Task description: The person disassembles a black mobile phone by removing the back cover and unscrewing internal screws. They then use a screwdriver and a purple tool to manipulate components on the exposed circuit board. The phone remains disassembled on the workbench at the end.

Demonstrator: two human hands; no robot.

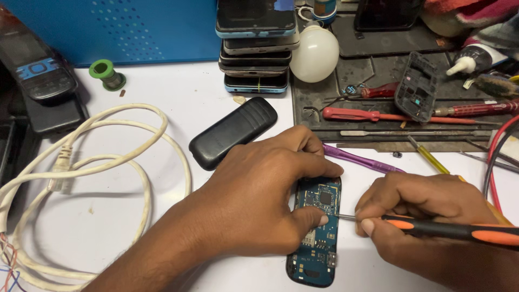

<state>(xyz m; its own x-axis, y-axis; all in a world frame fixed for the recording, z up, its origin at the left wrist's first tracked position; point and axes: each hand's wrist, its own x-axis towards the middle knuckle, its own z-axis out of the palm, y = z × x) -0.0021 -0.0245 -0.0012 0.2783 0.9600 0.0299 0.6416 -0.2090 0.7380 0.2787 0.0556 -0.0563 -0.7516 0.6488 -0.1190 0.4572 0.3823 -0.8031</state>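
Left hand [259,189] pins the blue rectangular phone circuit board [318,238] flat on the white table [162,108], near centre. Right hand [427,216] grips a black-and-orange-handled screwdriver [454,230], tip at the board's right edge. Step: working a board-edge fastener, probably. Next: steady tip, firm hold.

Glossy blue circuit board [319,238]; screwdriver [454,231] matt black-orange plastic handle, metal shaft; black phone cover [233,132] ribbed plastic

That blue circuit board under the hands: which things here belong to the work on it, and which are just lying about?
In use:
- blue circuit board, steadied by left hand
- black-and-orange screwdriver, in right hand

Lying about:
- black phone back cover
- white coiled cable
- white bulb
- stacked phones
- red-handled screwdrivers
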